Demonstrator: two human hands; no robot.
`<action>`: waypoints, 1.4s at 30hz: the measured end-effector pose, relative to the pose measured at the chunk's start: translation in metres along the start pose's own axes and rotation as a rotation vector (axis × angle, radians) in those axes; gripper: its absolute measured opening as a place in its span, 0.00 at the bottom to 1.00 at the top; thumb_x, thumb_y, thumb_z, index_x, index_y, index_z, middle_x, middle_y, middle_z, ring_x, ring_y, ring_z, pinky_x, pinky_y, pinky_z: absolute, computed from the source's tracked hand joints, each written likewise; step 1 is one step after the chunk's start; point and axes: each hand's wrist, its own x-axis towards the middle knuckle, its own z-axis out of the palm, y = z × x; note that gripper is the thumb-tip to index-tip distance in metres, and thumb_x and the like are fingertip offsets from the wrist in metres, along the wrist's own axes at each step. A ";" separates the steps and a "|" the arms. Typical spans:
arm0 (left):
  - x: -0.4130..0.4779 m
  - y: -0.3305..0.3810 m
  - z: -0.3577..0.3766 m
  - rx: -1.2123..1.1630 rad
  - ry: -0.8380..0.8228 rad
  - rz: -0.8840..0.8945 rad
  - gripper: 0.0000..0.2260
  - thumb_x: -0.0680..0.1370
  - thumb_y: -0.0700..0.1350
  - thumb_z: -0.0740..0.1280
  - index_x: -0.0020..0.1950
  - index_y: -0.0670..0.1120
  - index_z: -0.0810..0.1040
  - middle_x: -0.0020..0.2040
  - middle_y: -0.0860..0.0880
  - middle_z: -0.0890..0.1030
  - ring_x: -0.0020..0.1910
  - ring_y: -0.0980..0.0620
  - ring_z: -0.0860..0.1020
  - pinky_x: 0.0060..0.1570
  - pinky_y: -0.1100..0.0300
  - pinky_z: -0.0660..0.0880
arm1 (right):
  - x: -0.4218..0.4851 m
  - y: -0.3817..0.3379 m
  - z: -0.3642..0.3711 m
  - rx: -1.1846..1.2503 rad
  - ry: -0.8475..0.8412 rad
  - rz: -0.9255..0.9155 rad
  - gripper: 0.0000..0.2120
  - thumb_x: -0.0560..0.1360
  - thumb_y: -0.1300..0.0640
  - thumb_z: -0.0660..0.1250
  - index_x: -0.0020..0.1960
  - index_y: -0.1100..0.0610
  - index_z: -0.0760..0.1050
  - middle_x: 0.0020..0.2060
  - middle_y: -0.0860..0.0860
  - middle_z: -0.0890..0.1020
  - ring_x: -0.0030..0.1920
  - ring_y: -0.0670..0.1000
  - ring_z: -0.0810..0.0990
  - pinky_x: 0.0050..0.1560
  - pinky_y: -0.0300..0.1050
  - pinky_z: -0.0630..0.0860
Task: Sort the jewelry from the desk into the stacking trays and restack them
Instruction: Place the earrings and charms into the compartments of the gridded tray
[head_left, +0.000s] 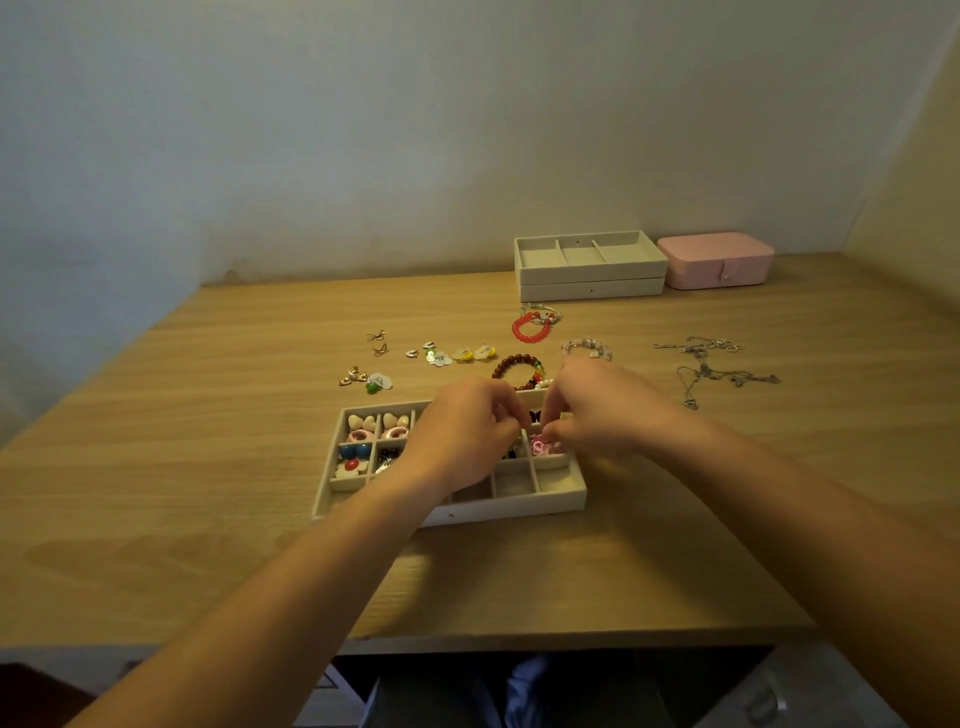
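Your left hand (462, 431) and right hand (592, 410) meet, fingers curled, over the divided tray (519, 506); any grip is hidden. The desk (571, 597) edge lies behind your wrists.

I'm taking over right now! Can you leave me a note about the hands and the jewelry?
Left hand and right hand: both over the divided tray, fingers curled at its middle; what they hold is hidden.
Done: several earrings sit in the tray's left compartments.
Left: loose earrings, bracelets and necklaces lie on the desk; two stacked trays wait at the back, top one empty. Restacking not done.
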 end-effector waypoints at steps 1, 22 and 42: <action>-0.001 0.001 0.000 0.022 -0.013 0.010 0.10 0.78 0.41 0.66 0.45 0.55 0.84 0.45 0.55 0.80 0.44 0.54 0.79 0.43 0.58 0.76 | 0.001 0.001 0.000 0.016 -0.017 0.009 0.03 0.76 0.51 0.74 0.48 0.48 0.86 0.47 0.44 0.85 0.50 0.46 0.82 0.53 0.49 0.83; -0.006 0.004 0.004 0.217 -0.105 0.104 0.12 0.79 0.47 0.64 0.52 0.59 0.86 0.52 0.54 0.75 0.51 0.51 0.75 0.52 0.51 0.76 | 0.012 -0.007 0.000 -0.014 -0.006 0.100 0.05 0.70 0.56 0.79 0.45 0.55 0.86 0.38 0.49 0.84 0.42 0.50 0.83 0.47 0.52 0.84; 0.000 0.000 -0.001 0.130 -0.084 0.071 0.15 0.80 0.42 0.62 0.51 0.58 0.85 0.53 0.53 0.76 0.52 0.52 0.75 0.54 0.52 0.76 | 0.003 0.007 -0.011 0.166 -0.117 0.019 0.16 0.76 0.65 0.63 0.49 0.49 0.87 0.52 0.47 0.86 0.54 0.48 0.81 0.57 0.49 0.81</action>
